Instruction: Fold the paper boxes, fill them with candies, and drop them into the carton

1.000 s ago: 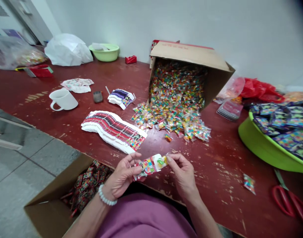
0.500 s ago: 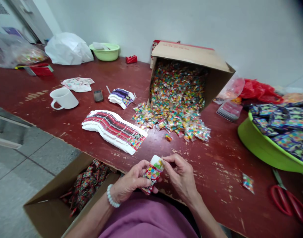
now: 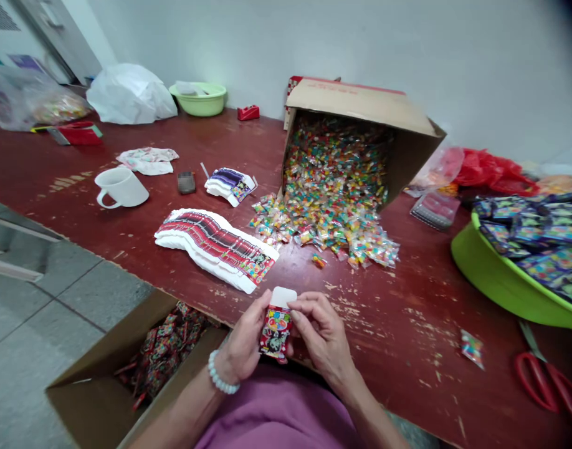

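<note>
A small red printed candy box (image 3: 275, 330) stands upright between my hands, its white top flap (image 3: 284, 297) raised. My left hand (image 3: 245, 342) is closed around its left side and back, with a bead bracelet on the wrist. At the upper right edge, by the base of the flap, the thumb and fingers of my right hand (image 3: 321, 333) pinch the box. No candy packet shows in its opening. Just beyond lies a fanned stack of flat red boxes (image 3: 211, 246). Clear packets of colourful candy (image 3: 335, 218) spill from a tipped cardboard carton (image 3: 365, 106).
Below the table's left edge, an open carton (image 3: 94, 374) holds filled red boxes. A green basin (image 3: 496, 280) of purple boxes, red-handled scissors (image 3: 543, 380) and a loose candy packet (image 3: 471, 348) are at right. A white mug (image 3: 122, 187) and purple flat boxes (image 3: 230, 185) stand farther left.
The candy packet at the box's opening has gone out of sight inside. Both hands have turned the box more upright and shifted slightly left; my right fingers now grip its edge.
</note>
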Motion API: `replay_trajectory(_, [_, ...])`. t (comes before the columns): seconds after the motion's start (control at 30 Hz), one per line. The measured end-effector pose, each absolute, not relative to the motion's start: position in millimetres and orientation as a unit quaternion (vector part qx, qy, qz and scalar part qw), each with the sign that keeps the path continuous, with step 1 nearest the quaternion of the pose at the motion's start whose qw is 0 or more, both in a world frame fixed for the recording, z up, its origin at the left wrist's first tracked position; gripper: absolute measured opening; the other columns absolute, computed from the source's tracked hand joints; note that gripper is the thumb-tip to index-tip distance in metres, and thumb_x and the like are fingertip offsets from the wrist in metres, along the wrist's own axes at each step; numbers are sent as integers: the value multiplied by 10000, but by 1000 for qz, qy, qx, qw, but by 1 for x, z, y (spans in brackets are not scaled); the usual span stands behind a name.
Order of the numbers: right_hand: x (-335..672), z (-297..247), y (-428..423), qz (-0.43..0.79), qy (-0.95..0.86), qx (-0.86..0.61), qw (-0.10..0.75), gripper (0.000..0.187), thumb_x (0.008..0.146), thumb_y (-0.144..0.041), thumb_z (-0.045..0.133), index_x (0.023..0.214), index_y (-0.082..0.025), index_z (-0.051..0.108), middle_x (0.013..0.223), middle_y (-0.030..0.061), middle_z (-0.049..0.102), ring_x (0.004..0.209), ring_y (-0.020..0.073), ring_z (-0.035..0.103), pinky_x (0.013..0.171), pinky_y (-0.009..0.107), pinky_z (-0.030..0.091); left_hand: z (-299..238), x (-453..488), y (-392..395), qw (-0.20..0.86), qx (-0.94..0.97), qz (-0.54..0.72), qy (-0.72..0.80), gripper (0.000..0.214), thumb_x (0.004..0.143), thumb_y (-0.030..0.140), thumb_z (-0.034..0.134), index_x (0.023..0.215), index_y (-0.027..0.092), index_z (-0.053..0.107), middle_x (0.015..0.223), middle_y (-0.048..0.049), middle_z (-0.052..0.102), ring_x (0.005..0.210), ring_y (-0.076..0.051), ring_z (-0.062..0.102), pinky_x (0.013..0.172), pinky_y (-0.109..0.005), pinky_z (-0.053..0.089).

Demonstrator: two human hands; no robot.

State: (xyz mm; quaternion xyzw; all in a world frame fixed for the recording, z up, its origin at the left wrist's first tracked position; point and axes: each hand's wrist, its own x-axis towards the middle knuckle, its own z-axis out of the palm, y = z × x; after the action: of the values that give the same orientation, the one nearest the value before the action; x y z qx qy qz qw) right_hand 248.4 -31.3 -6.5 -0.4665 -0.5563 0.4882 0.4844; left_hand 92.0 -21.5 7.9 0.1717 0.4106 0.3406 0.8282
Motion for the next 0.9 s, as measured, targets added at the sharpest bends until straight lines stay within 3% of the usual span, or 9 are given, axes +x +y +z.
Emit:
replay_trajectory(0.1, [241, -11, -31, 601, -465, -432, 485, 189, 874, -404, 641, 913, -233, 710, 1042, 42, 505, 536, 88, 572, 430, 253, 521, 7, 94, -22, 814, 167, 355, 428, 483, 892, 541, 507, 1099, 128, 647, 731, -73, 710, 458, -165, 619, 395, -256, 491])
replay_trajectory(0.17, [240, -12, -30, 617, -440, -432, 489, 196, 831, -405, 698, 917, -229, 695, 1000, 30, 517, 564, 100, 579, 459, 254, 533, 5, 94, -23, 790, 175, 385, 444, 434, 860, 503, 590, 1072, 131, 661, 723, -58, 714, 467, -157, 616, 420, -258, 504])
replay_trajectory(0.37, [247, -7, -25, 441, -592, -471, 482, 86, 876, -280, 653, 895, -216, 708, 988, 63, 581, 885, 178, 612, 740, 286, 545, 1, 94, -27, 739, 194, 442, 470, 422, 806, 435, 697, 1126, 161, 671, 921, -55, 745, 528, -117, 611, 559, -264, 528])
replay_trajectory(0.47, [250, -4, -25, 460, -612, -452, 457, 102, 881, -281, 640, 872, -212, 715, 1029, 75, 578, 871, 174, 617, 703, 277, 554, 1, 95, -28, 735, 215, 446, 464, 408, 814, 438, 691, 1120, 170, 677, 958, -53, 739, 565, -109, 608, 590, -246, 513])
replay_trajectory(0.57, [249, -4, -23, 538, -552, -447, 453, 132, 851, -320, 678, 810, -194, 679, 1012, 67, 599, 760, 154, 623, 607, 262, 553, 3, 96, -28, 742, 239, 432, 453, 400, 839, 475, 651, 1103, 176, 667, 868, -38, 720, 538, -106, 578, 545, -237, 494])
replay_trajectory(0.73, [246, -8, -21, 572, -476, -469, 476, 267, 776, -289, 762, 983, -225, 606, 853, 8, 637, 688, 146, 616, 625, 273, 545, 4, 93, -27, 741, 274, 410, 457, 383, 865, 520, 597, 1050, 187, 634, 792, -11, 656, 532, -115, 557, 465, -233, 480])
replay_trajectory(0.9, [250, -5, -20, 449, -605, -456, 474, 29, 842, -228, 682, 826, -210, 699, 1019, 69, 634, 873, 176, 635, 747, 292, 536, 3, 92, -28, 732, 270, 417, 465, 369, 868, 506, 601, 1067, 195, 615, 871, -14, 649, 566, -106, 565, 503, -232, 505])
